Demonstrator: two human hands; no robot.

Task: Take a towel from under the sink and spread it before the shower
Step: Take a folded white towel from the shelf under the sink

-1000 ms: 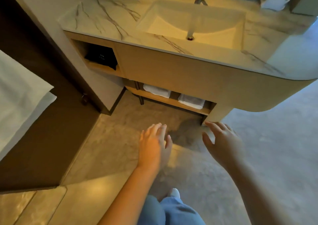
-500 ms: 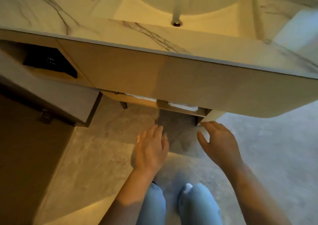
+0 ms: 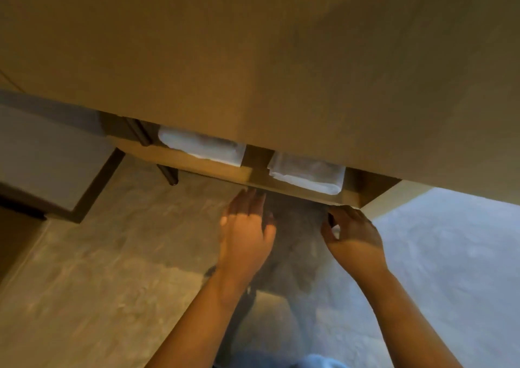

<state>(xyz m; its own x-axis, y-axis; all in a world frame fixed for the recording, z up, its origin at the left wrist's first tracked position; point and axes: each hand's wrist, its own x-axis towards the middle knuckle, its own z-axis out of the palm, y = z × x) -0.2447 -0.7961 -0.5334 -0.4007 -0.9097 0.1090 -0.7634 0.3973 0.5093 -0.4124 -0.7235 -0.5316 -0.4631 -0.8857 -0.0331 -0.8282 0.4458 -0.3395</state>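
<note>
Two folded white towels lie on a low wooden shelf [image 3: 216,171] under the vanity. The left towel [image 3: 201,148] sits in the left bay and the right towel [image 3: 306,174] in the right bay, with a wooden divider between them. My left hand [image 3: 245,234] hovers just below the shelf's front edge, fingers apart and holding nothing. My right hand [image 3: 353,235] is at the shelf's right front corner, fingers spread, under the right towel and not touching it. The sink itself is hidden above the cabinet front.
The tan vanity front [image 3: 253,58] fills the upper half of the view, very close. A dark metal leg [image 3: 168,174] stands under the shelf at left. A grey wall panel [image 3: 42,156] is at left. Stone floor [image 3: 112,269] lies below, and my jeans show at the bottom.
My view has dropped low and close to the vanity, so the countertop and basin are out of sight. Both hands have reached forward to the shelf's front edge.
</note>
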